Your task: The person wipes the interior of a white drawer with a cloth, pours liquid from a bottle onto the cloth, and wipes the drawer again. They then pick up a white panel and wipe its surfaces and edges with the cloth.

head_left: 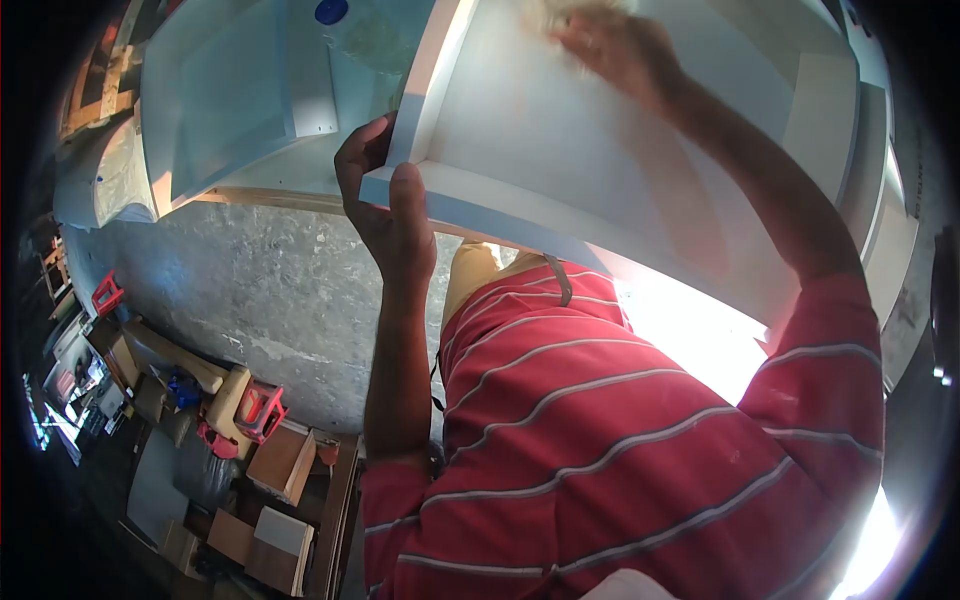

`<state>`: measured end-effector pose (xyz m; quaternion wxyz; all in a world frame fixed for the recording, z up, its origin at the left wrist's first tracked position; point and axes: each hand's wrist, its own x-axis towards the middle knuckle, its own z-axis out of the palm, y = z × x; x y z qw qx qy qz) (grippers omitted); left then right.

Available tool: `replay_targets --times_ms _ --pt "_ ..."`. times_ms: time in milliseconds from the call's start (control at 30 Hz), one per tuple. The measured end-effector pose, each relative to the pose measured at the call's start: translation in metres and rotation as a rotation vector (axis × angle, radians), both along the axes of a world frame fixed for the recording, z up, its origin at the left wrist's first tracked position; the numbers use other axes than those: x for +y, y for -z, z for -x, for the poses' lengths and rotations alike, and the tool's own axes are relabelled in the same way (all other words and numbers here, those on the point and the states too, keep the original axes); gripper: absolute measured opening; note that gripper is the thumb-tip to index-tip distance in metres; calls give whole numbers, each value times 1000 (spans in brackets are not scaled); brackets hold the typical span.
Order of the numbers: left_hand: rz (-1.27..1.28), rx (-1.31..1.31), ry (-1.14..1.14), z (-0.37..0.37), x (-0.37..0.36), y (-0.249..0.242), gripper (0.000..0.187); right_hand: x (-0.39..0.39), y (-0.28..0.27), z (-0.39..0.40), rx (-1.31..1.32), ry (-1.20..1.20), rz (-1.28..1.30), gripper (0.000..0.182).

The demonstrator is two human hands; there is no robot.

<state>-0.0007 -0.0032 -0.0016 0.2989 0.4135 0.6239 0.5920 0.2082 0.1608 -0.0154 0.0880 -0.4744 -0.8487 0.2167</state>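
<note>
A shallow white wooden box (560,130) with raised sides, like a drawer or cabinet carcass, lies before me, its open face up. My left hand (390,200) is wrapped round its near left corner, thumb on the near side and fingers on the outer side. Toward the far end, my right hand (625,55) presses a pale, wadded cloth (548,18) against the inner panel. Motion blurs the cloth and fingertips. Left of the box, a clear bottle (372,42) with a blue cap (331,11) lies on the work surface.
Another white panel piece (235,90) is on the left of the work surface. Below is a grey concrete floor (280,270). Red stools (260,410) and stacked boards (280,545) stand at lower left. More white panels (875,210) line the right side.
</note>
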Motion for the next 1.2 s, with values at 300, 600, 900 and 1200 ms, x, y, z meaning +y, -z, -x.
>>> replay_targets --times_ms 300,600,900,1200 --pt "-15 -24 -1 -2 2 -3 42 -20 23 -58 168 -110 149 11" --pt "-10 -9 -5 0 1 2 43 -20 26 3 297 -278 223 21" --pt "13 -3 -21 -1 2 2 47 -71 -11 -8 -84 -572 81 23" --pt "-30 -69 -19 -4 4 1 48 -65 0 30 22 -526 51 22"
